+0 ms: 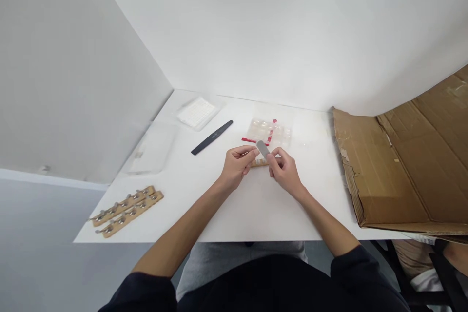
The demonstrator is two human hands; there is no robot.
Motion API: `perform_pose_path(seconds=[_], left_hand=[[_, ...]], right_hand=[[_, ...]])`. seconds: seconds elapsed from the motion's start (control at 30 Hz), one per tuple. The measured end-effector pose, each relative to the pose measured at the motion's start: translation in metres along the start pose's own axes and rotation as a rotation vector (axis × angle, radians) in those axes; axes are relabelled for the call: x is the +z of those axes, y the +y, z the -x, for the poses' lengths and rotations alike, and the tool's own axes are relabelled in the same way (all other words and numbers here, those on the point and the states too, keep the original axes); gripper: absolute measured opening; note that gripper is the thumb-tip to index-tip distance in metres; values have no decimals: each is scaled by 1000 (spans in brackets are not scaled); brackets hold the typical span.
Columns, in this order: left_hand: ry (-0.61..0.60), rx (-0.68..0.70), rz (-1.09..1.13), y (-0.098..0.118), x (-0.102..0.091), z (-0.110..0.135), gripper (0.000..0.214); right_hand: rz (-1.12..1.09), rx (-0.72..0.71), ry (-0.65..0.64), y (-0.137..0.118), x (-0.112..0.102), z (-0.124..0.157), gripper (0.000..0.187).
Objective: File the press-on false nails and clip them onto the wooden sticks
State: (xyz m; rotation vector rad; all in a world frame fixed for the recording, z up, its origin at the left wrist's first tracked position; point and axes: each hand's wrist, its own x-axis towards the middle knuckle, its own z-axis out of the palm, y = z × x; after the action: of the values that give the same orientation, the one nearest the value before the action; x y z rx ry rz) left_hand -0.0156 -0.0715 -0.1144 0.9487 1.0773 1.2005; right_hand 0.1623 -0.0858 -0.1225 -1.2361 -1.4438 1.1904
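My right hand [285, 170] is closed on a short grey nail file [262, 148], its rounded end pointing up and left. Close beside it, my left hand [237, 165] is pinched at the fingertips near the file's end; whatever it grips is too small to make out. Below and between the hands lies a wooden strip [259, 162] with small pale pieces on it, partly hidden by the fingers. Just behind them is a clear moulded plastic tray [261, 129] with red strips. A long black nail file [212, 137] rests to the left of my hands.
Two wooden strips [127, 212] with metal pieces lie at the table's front left. A clear plastic lid [155, 148] and a clear box [197, 113] with white contents sit farther back. Open cardboard [398, 165] stands on the right, and walls border the table's back and left.
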Motion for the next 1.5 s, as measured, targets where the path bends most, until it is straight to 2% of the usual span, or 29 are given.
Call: perform_pose_path(seconds=[0.3, 0.43, 0.53, 0.77, 0.97, 1.3, 1.43, 1.5], left_hand=[[21, 40, -29, -2, 0, 0, 25], [18, 38, -52, -6, -1, -1, 25], [25, 45, -60, -7, -1, -2, 26], [-2, 35, -66, -9, 1, -1, 31], [-84, -11, -86, -16, -1, -2, 30], [-175, -45, -97, -12, 3, 2, 34], [-229, -18, -142, -13, 3, 4, 30], [-216, 57, -200, -12, 3, 6, 25]], right_hand=[[10, -10, 64, -1, 0, 0, 42], [38, -19, 30, 1, -1, -1, 41], [4, -2, 95, 1, -3, -3, 43], [-280, 45, -99, -5, -6, -4, 38], [-293, 69, -85, -5, -5, -6, 37], [-351, 118, -102, -5, -7, -9, 34], [-412, 171, -104, -7, -8, -10, 35], [-451, 207, -121, -9, -10, -11, 36]])
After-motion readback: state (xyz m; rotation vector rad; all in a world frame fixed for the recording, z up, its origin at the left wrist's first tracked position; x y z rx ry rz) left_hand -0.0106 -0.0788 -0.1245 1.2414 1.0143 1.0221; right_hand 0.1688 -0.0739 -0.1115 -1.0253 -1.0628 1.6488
